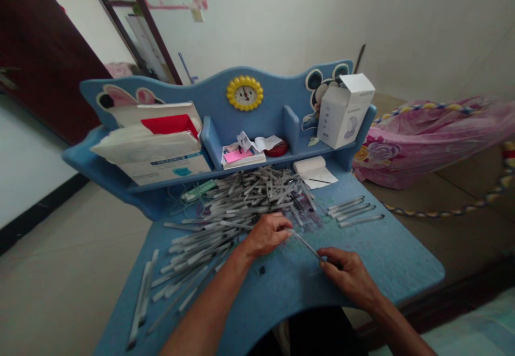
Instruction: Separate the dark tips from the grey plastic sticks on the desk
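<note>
A big heap of grey pens (237, 200) covers the middle of the blue desk (394, 259). My left hand (265, 234) rests at the heap's near edge, fingers curled round one end of a thin grey pen (306, 244). The other end of that pen sits pinched in my right hand (349, 274), a little nearer to me. The pen slants between the two hands just above the desk top. Several finished-looking pens (354, 210) lie in a neat row to the right of the heap.
The desk's shelf holds stacked books (156, 141), a notepad with a pink slip (239, 156), a white box (345, 110) and a yellow clock (244, 93). A roll of white paper (311, 167) lies under it. Pink bedding (430, 136) lies at right. More pens (142, 297) lie at left.
</note>
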### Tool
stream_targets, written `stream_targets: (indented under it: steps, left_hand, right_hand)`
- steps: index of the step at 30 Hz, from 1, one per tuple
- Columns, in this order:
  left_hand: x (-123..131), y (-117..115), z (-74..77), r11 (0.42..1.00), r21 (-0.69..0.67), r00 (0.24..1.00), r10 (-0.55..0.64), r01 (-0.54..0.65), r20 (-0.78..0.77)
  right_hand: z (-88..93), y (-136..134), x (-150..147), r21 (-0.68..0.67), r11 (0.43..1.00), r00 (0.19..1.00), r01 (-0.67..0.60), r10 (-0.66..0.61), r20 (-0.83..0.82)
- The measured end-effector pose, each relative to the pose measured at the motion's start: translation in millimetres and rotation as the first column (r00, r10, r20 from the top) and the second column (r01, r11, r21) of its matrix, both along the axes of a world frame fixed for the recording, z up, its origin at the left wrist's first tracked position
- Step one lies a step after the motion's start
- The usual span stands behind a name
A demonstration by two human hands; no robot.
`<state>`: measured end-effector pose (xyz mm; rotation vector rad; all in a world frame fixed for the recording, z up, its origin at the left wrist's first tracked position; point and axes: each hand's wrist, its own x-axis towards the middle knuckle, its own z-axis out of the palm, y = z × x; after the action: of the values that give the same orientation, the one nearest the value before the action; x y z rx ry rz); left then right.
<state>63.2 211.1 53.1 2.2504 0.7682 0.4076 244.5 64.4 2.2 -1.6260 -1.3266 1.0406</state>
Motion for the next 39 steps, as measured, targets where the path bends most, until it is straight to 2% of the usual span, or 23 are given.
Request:
stream_targets:
  steps: [4,6,8,11,17,26,32,39]
  left_hand:
    - [-8,-4,0.3,0.995,-0.099,0.999,-0.006,0.009,0.031]
    - [-12,-7,-0.6,0.977,-0.212,0.998,0.016,-0.003,0.063]
    - [-17,-11,-2.3,0.923,-0.385,0.995,0.058,-0.023,0.079]
    - [-24,-17,-6.3,0.803,-0.595,0.991,0.109,-0.043,0.076]
    - [-37,-27,-16.4,0.664,-0.746,0.960,0.234,-0.045,0.151]
    - [-51,-34,-29.8,0.556,-0.830,0.935,0.267,0.048,0.233]
    - [-59,-34,-30.5,0.540,-0.836,0.939,0.231,0.095,0.256]
    - [-63,-33,-34.6,0.509,-0.855,0.929,0.262,0.096,0.260]
  right_hand:
    - [0.0,-1,-1,-0.013,1.000,1.000,-0.028,0.028,0.002]
    - [2.6,-2,-2,-0.027,0.998,0.998,-0.062,0.062,-0.007]
    - [6.4,-3,-3,-0.032,0.994,0.995,-0.102,0.102,-0.012]
    - [10.9,-5,-6,-0.018,0.988,0.988,-0.154,0.154,-0.009]
    - [12.7,-13,-20,0.062,0.983,0.984,-0.173,0.169,0.065]
    - [15.2,-19,-35,0.086,0.974,0.964,-0.211,0.192,0.186]
    - [14.5,-17,-45,0.085,0.973,0.962,-0.212,0.193,0.193]
    - [12.8,-12,-53,0.055,0.981,0.975,-0.189,0.180,0.133]
